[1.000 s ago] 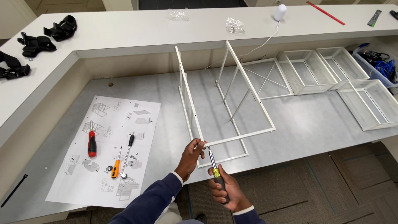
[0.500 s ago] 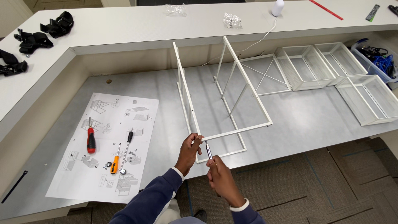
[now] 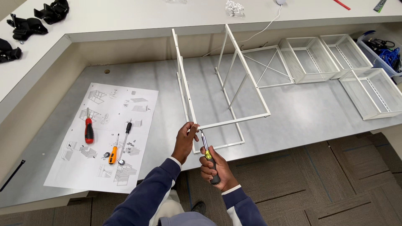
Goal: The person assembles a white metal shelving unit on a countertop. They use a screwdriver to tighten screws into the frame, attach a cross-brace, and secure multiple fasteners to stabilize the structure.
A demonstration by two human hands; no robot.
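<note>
Fingers of the left hand [image 3: 185, 140] pinch the near corner of a white metal rack frame [image 3: 222, 83], thumb and forefinger closed on the joint where the upright post meets the front crossbar. At five o'clock from that corner, the right hand [image 3: 215, 169] is wrapped in a full fist around the yellow-and-black handle of a screwdriver [image 3: 206, 150], fingers pressed together; the steel shaft slants up toward eleven o'clock, its tip at the pinched corner. Whether the tip sits in a screw cannot be told. Both wrists wear white cuffs under dark blue sleeves.

The frame stands on a grey worktable [image 3: 318, 113], filling the centre of the view and running from the hands toward twelve o'clock. At nine o'clock from the hands lies a printed instruction sheet [image 3: 104, 134], and on it a red-handled screwdriver [image 3: 88, 130], an orange-handled screwdriver [image 3: 113, 151] and a black-handled screwdriver [image 3: 125, 140], with small screws beside them. At two o'clock from the hands, three white mesh baskets [image 3: 310, 58] sit side by side on the table, well apart from the frame's near corner; a cross-braced white panel [image 3: 266, 67] lies between them and the frame. At the far right edge a clear bin of blue and black cables [image 3: 385, 52] shows. Black straps [image 3: 37, 19] rest on the raised counter at ten o'clock.
</note>
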